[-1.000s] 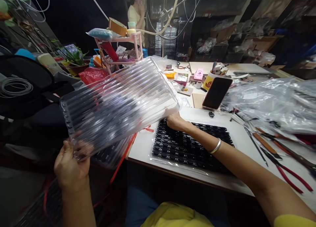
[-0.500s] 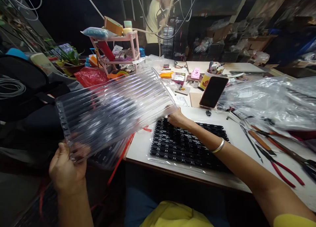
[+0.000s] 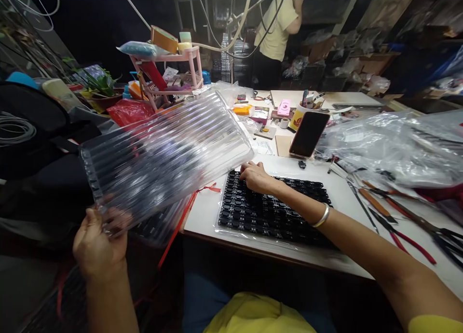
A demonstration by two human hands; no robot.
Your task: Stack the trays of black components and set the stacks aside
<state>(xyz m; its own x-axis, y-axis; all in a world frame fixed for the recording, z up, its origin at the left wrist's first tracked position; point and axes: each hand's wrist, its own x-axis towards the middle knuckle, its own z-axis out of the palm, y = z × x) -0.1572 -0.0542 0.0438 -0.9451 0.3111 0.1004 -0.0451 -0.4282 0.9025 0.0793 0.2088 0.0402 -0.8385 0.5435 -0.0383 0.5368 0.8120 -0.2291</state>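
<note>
**Clear ribbed tray held aloft at the left while the filled tray lies flat on the tabletop**

A clear ribbed plastic tray is gripped at its near left corner by the left hand, the thumb pressed over the rim and the fingers curled beneath. The tray is held tilted in the air, off the left edge of the tabletop, its far end raised toward the middle of the bench; held by one corner like this, the empty sheet is kept clear of the parts below. Under it, beside the tabletop's left edge, a stack of similar trays appears to lie, though it is mostly hidden.

The right hand is laid palm-down, fingers spread and closed on nothing, on the far left corner of a second tray of small black components. That tray is set flat near the front edge of the tabletop, where its rows are steadied by the resting hand. A metal bangle is worn on the right wrist.

A smartphone is propped upright behind the filled tray, leaning toward a yellow cup of pens. Red-handled pliers and other long tools are spread along the right side of the tabletop, and crumpled clear plastic bags are heaped at the far right. A pink rack stands at the far left corner. A person in a pale yellow top is seen beyond the far edge.
</note>
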